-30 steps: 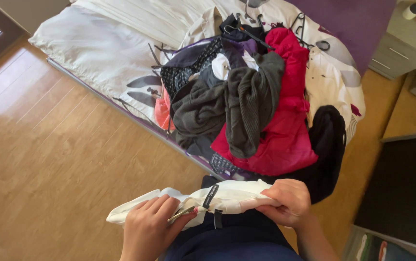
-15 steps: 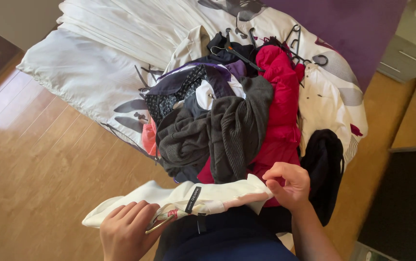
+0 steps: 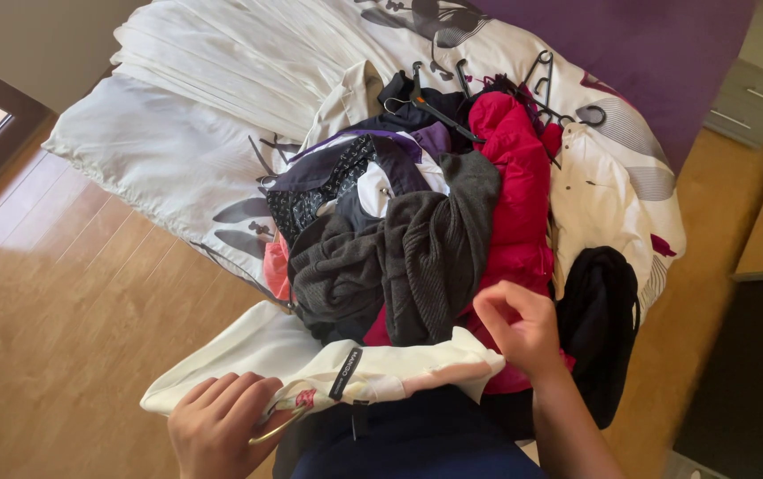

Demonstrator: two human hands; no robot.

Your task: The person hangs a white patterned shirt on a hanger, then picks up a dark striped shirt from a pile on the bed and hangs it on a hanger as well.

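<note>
A cream-white garment [image 3: 373,368] with a black neck label lies across my lap at the bottom of the view. My left hand [image 3: 217,426] grips its left part together with a thin gold-coloured hanger hook. My right hand [image 3: 519,328] hovers just above the garment's right end, fingers curled and pinched, holding nothing that I can see. Right behind it is a pile of clothes on the bed: a grey knit [image 3: 399,257], a red garment [image 3: 519,204], dark patterned pieces [image 3: 337,177] and a black garment [image 3: 603,310].
The bed has a white cover with a dark flower print [image 3: 169,160]. Several dark hangers [image 3: 532,80] stick out of the pile's far side. Wooden floor [image 3: 53,310] lies to the left, a grey drawer unit [image 3: 754,98] at the far right.
The camera has tilted further toward the bed. My right hand has let go of the white garment's right end and lifted slightly. My left hand keeps its grip.
</note>
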